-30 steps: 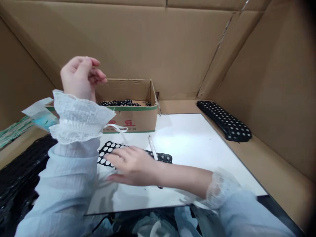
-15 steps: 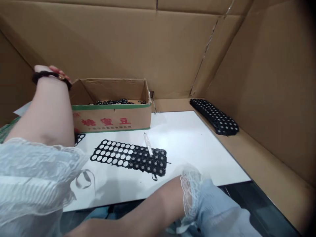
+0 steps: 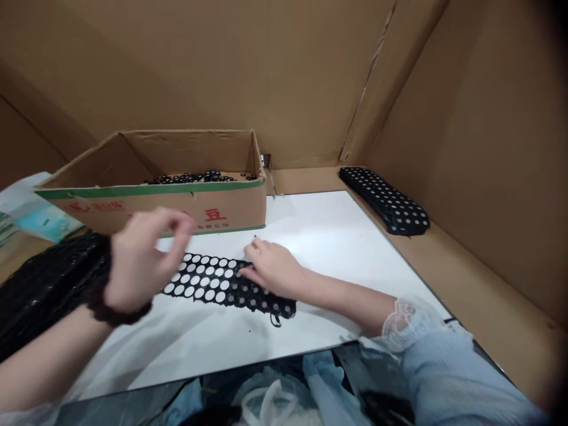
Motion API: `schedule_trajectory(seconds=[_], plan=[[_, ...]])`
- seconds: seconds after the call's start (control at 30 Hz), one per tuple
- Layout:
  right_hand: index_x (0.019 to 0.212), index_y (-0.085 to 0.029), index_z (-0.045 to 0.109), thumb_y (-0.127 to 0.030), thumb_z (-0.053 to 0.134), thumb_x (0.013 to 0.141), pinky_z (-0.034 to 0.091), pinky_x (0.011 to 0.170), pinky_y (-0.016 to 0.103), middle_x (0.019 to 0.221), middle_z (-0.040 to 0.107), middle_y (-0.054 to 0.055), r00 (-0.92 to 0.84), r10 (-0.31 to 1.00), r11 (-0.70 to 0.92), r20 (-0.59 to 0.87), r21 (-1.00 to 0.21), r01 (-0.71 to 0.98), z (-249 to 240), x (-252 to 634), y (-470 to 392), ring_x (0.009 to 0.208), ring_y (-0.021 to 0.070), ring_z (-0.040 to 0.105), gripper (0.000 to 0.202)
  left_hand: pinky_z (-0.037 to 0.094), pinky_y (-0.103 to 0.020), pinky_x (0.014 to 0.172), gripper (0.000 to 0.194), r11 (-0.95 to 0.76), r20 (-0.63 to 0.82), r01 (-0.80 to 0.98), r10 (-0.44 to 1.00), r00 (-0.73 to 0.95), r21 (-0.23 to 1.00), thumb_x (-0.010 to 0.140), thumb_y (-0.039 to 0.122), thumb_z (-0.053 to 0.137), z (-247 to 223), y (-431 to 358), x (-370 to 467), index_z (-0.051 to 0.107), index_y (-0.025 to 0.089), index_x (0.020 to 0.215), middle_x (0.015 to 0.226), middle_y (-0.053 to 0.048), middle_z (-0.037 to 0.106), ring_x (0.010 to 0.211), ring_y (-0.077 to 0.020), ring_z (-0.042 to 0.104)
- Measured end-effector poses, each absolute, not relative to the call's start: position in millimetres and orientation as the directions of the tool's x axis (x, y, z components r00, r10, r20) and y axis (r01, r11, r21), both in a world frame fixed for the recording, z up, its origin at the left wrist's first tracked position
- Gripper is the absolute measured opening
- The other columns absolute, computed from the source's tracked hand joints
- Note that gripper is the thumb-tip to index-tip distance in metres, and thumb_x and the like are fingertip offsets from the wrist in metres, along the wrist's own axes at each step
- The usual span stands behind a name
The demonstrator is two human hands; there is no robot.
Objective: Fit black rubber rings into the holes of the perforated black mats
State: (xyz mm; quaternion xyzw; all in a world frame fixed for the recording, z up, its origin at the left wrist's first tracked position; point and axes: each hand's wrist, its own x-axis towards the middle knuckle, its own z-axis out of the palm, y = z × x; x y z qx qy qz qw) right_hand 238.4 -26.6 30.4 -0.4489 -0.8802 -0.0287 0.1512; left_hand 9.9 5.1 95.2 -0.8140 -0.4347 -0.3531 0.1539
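Note:
A black strip (image 3: 206,279) with rows of round holes lies on the white board (image 3: 319,222); white circles show on its left part, and its right part is darker. My right hand (image 3: 273,266) rests over the strip's darker part, its fingers closed around the spot where the thin white tool lay; the tool is mostly hidden. My left hand (image 3: 148,254), blurred, hovers above the strip's left end with thumb and fingers curled apart and nothing visible between them. A dark hair band (image 3: 110,296) circles the left wrist.
Behind the strip stands an open cardboard box (image 3: 110,210) holding small black rings (image 3: 195,177). A folded dotted black bundle (image 3: 384,201) lies at the back right. Shiny black material (image 3: 48,284) and a plastic packet (image 3: 44,216) are at the left. Cardboard walls enclose the board.
My left hand has come back from beyond the box's left side to above the strip. My right hand has moved up from the lower edge onto the strip, where the white tool was.

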Motion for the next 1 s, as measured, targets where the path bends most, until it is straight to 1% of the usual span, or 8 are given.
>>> schedule_trajectory(seconds=[0.07, 0.2, 0.37, 0.57, 0.73, 0.8, 0.9, 1.0], plan=[[0.104, -0.012, 0.048, -0.048, 0.042, 0.083, 0.042, 0.062, 0.033, 0.091, 0.056, 0.013, -0.432, 0.870, 0.460, 0.239, -0.075, 0.885, 18, 247, -13, 0.078, 0.0232, 0.055, 0.042, 0.037, -0.031, 0.074, 0.009, -0.630, 0.600, 0.772, 0.587, 0.543, -0.082, 0.082, 0.024, 0.047, 64, -10, 34, 0.054, 0.019, 0.078, 0.068, 0.001, 0.059, 0.065, -0.0142, 0.053], [0.112, -0.017, 0.045, -0.031, 0.037, 0.087, 0.039, 0.063, 0.033, 0.086, 0.057, 0.012, -0.445, 0.889, 0.453, 0.105, -0.064, 0.889, 1, 251, -7, 0.077, 0.0239, 0.055, 0.030, 0.037, -0.034, 0.075, 0.017, -0.600, 0.358, 0.800, 0.743, 0.565, -0.018, 0.085, 0.021, 0.037, 22, -3, 49, 0.054, 0.018, 0.083, 0.072, -0.002, 0.061, 0.070, -0.0179, 0.056], [0.105, -0.016, 0.053, -0.016, 0.039, 0.082, 0.038, 0.062, 0.029, 0.078, 0.058, 0.010, -0.515, 0.855, 0.510, 0.055, -0.269, 0.817, -3, 263, -5, 0.071, 0.0198, 0.054, 0.026, 0.037, -0.038, 0.078, 0.027, -0.583, 0.204, 0.813, 0.797, 0.569, 0.010, 0.081, 0.015, 0.033, 2, 8, 35, 0.054, 0.017, 0.099, 0.096, -0.008, 0.060, 0.090, -0.0237, 0.054], [0.093, -0.017, 0.057, -0.007, 0.034, 0.081, 0.041, 0.075, 0.027, 0.089, 0.061, 0.005, -0.440, 0.870, 0.465, 0.222, -0.663, 0.587, -10, 273, -1, 0.080, 0.0128, 0.054, 0.027, 0.038, -0.038, 0.077, 0.026, -0.595, 0.140, 0.803, 0.792, 0.594, -0.043, 0.083, 0.018, 0.034, 1, 9, 31, 0.054, 0.017, 0.099, 0.092, -0.009, 0.057, 0.086, -0.0245, 0.053], [0.088, -0.017, 0.058, -0.021, 0.041, 0.084, 0.042, 0.068, 0.026, 0.081, 0.059, 0.003, -0.428, 0.859, 0.489, 0.282, -0.702, 0.519, -8, 266, -6, 0.067, 0.0115, 0.051, 0.017, 0.039, -0.038, 0.076, 0.024, -0.573, 0.139, 0.819, 0.814, 0.564, 0.030, 0.088, 0.022, 0.028, -2, 12, 35, 0.050, 0.014, 0.093, 0.084, -0.009, 0.058, 0.084, -0.0237, 0.052], [0.100, -0.019, 0.054, -0.020, 0.039, 0.085, 0.042, 0.068, 0.027, 0.077, 0.058, 0.002, -0.398, 0.875, 0.462, 0.276, -0.724, 0.512, -7, 264, -7, 0.066, 0.0116, 0.051, 0.021, 0.040, -0.037, 0.074, 0.024, -0.559, 0.127, 0.827, 0.826, 0.549, 0.059, 0.089, 0.026, 0.028, -5, 12, 35, 0.049, 0.015, 0.087, 0.080, -0.008, 0.057, 0.079, -0.0228, 0.052], [0.124, -0.020, 0.032, -0.018, 0.034, 0.087, 0.044, 0.067, 0.028, 0.078, 0.056, 0.001, -0.340, 0.905, 0.399, 0.258, -0.793, 0.460, -7, 264, -9, 0.063, 0.0110, 0.053, 0.037, 0.040, -0.037, 0.073, 0.028, -0.554, 0.125, 0.830, 0.830, 0.544, 0.063, 0.089, 0.032, 0.028, -7, 11, 35, 0.048, 0.016, 0.078, 0.079, -0.008, 0.055, 0.078, -0.0228, 0.051], [0.110, -0.020, 0.040, -0.020, 0.034, 0.087, 0.045, 0.067, 0.027, 0.088, 0.056, 0.003, -0.320, 0.913, 0.366, 0.253, -0.854, 0.370, -7, 265, -9, 0.066, 0.0100, 0.057, 0.024, 0.040, -0.035, 0.071, 0.027, -0.551, 0.154, 0.832, 0.829, 0.537, 0.067, 0.089, 0.031, 0.027, -5, 8, 37, 0.046, 0.017, 0.075, 0.079, -0.008, 0.055, 0.077, -0.0228, 0.051]])
